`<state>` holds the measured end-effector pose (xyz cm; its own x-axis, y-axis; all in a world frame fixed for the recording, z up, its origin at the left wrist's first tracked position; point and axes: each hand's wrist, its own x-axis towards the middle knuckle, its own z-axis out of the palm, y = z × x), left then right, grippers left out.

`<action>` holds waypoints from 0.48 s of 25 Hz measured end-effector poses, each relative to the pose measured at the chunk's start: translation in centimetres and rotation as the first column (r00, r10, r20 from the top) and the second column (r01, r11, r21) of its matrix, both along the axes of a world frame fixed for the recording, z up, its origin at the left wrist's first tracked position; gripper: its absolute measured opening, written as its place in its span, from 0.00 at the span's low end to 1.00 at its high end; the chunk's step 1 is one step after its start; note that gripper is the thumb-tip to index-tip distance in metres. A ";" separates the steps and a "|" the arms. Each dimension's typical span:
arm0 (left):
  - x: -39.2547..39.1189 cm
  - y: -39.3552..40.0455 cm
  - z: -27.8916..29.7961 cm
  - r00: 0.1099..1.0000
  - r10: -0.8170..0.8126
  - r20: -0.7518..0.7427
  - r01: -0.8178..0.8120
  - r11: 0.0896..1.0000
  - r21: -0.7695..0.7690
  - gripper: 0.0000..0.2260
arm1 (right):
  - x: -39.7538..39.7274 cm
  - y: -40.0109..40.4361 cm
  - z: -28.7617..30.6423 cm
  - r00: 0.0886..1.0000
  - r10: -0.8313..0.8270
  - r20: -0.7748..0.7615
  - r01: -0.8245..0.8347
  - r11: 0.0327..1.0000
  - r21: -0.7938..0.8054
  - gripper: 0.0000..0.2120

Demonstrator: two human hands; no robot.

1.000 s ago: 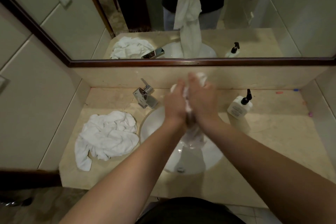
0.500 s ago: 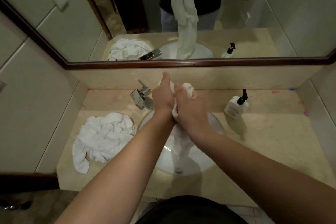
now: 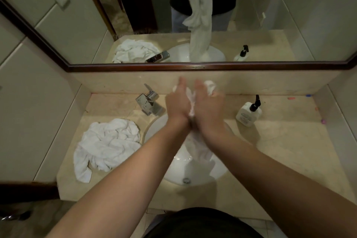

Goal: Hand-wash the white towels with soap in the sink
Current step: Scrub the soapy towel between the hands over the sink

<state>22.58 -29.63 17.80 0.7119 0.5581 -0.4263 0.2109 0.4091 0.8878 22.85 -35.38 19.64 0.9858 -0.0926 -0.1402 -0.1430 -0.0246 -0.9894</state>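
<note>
A wet white towel [image 3: 199,147] hangs from between my palms down into the round white sink [image 3: 154,131]. My left hand [image 3: 178,102] and my right hand [image 3: 208,104] are pressed together above the basin with the towel's upper part squeezed between them. A bunched end of the towel shows above my right hand, gripped by its fingers. The mirror shows both hands holding the towel's top. A pile of other white towels [image 3: 108,143] lies on the counter left of the sink.
A chrome faucet [image 3: 148,102] stands at the sink's back left. A white soap pump bottle [image 3: 248,113] with a black pump sits on the beige counter [image 3: 280,141] to the right. The mirror's wooden frame [image 3: 193,66] runs above the backsplash.
My hands have rubbed the towel between them, shifting against each other, the left sliding forward then back level with the right. The towel still hangs into the sink.
</note>
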 end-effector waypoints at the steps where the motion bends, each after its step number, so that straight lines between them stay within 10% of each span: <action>1: 0.0 0.2 0.1 0.999 0.029 -0.026 -0.030 0.998 -0.054 0.20 | -0.5 0.1 -0.3 0.999 0.050 0.005 -0.050 0.999 -0.012 0.18; 12: -1.7 -1.5 -0.6 0.998 -0.063 0.027 0.063 0.998 0.032 0.23 | 1.1 -0.9 0.3 0.996 -0.020 -0.092 0.018 1.000 -0.021 0.19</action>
<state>20.92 -31.13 17.17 0.7574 0.5244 -0.3891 0.2104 0.3681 0.9057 23.96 -36.31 19.97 0.9667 -0.1146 -0.2286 -0.2346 -0.0410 -0.9712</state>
